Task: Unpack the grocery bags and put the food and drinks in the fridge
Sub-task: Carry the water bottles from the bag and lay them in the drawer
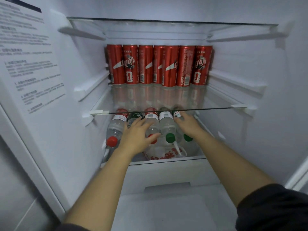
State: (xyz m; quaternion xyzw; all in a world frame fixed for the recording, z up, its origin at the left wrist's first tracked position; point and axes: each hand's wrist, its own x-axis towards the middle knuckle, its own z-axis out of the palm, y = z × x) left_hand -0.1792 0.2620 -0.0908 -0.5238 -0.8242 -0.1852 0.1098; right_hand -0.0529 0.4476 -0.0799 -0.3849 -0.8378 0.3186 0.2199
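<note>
At the far left of the frame a printed sheet (31,64) of small text covers the fridge's inner side wall. To its right the fridge (275,80) stands open, with an upper glass shelf (166,22) across the top. On the middle glass shelf (216,104), at frame centre, a row of red cans (160,65) stands upright against the back wall, side by side and touching.

Under that shelf, five water bottles lie on their sides on the lower shelf (166,161), caps toward the camera. The leftmost bottle (115,129) has a red cap and lies bare. The left grip (138,135) is released. Its fingers are spread flat over the second bottle (135,115), which has a dark green label, and its thumb lies beside the red cap of the third bottle (150,116). The fourth bottle (167,125), green-capped, lies untouched between the two forearms.

The right grip (188,124) rests on the fifth bottle (179,114), the rightmost, with fingertips at its label. I cannot tell whether the fingers close round it. That bottle's green cap shows just below the wrist.

In front of the caps, low in the centre, a white plastic bag (164,155) with red characters lies crumpled on the same shelf. A white drawer (166,205) fills the bottom centre, and a dark sleeve (275,207) covers the right forearm at lower right.
</note>
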